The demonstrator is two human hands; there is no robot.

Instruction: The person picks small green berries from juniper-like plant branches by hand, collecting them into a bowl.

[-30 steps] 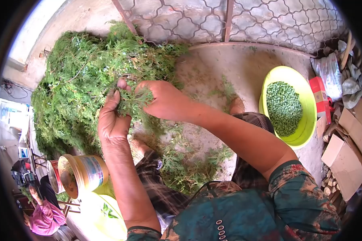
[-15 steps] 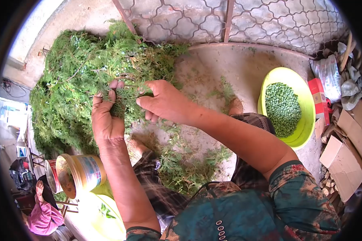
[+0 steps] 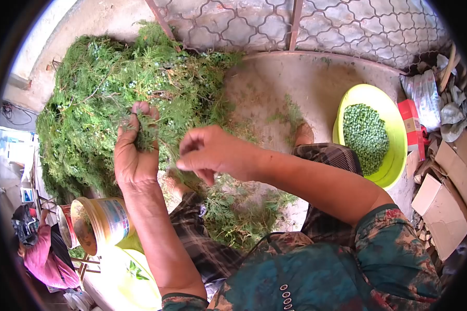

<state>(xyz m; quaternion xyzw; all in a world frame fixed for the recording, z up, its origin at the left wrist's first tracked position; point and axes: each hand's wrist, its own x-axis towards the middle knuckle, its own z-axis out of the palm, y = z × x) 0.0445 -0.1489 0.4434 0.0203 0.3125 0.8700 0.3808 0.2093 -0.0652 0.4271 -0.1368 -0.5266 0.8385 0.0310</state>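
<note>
My left hand (image 3: 137, 155) is closed around a green conifer sprig (image 3: 149, 133), in front of a large heap of green branches (image 3: 88, 98). Just right of the sprig, my right hand (image 3: 207, 153) has its fingers curled together; whether anything small is between them I cannot make out. Far to the right, a yellow-green basin (image 3: 398, 155) holds many small round green berries (image 3: 366, 137).
Loose sprigs (image 3: 238, 217) lie on the floor between my legs. At the lower left are a bucket (image 3: 114, 220), another yellow basin (image 3: 122, 269) and a person in pink (image 3: 49, 259). Cardboard (image 3: 441, 215) and a red box (image 3: 411, 124) are at right.
My right hand has moved down and away from the sprig in my left hand. My left hand has shifted slightly left. The person in pink has changed posture.
</note>
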